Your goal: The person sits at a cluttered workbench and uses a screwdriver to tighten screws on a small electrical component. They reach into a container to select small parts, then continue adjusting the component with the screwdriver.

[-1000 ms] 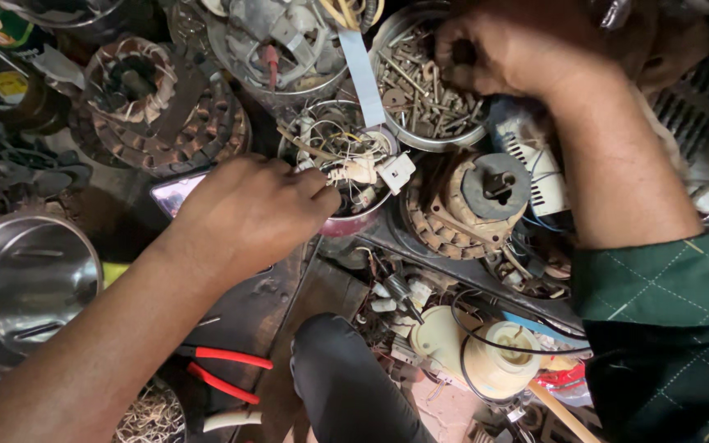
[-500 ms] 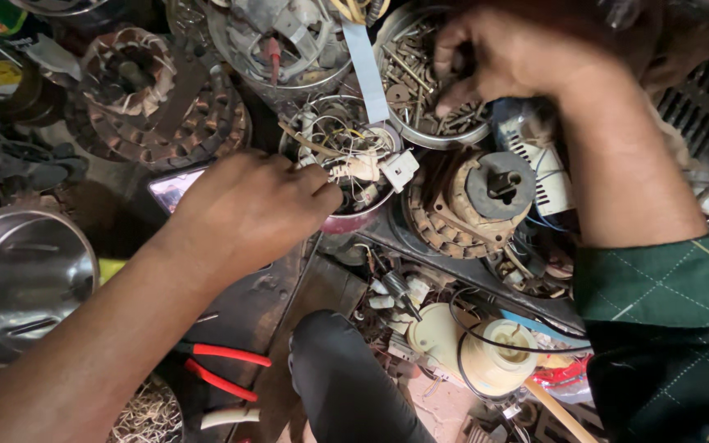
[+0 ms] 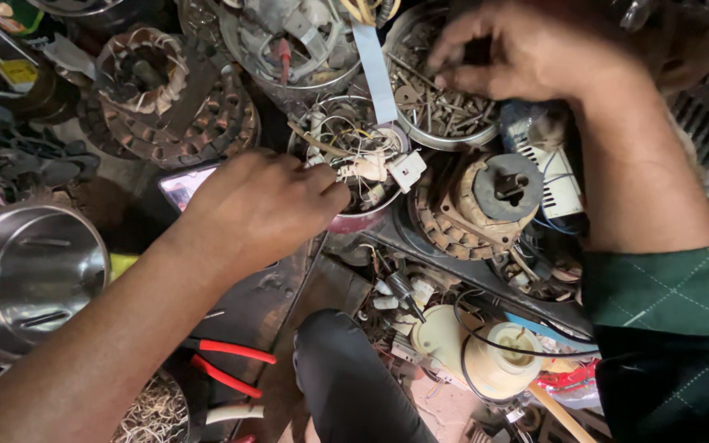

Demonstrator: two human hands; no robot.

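the right hand (image 3: 535,53) is pinched among screws in a metal bowl (image 3: 445,107) with nothing lifted clear, while the left hand (image 3: 260,205) is curled against the wire-filled bowl (image 3: 354,164).

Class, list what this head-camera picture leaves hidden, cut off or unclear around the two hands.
- Head view: whatever the right hand picks from the bowl of screws is hidden by its fingers.
- Left hand covers its fingertips and most of the phone.
- Steel pot is cut off by the left edge.
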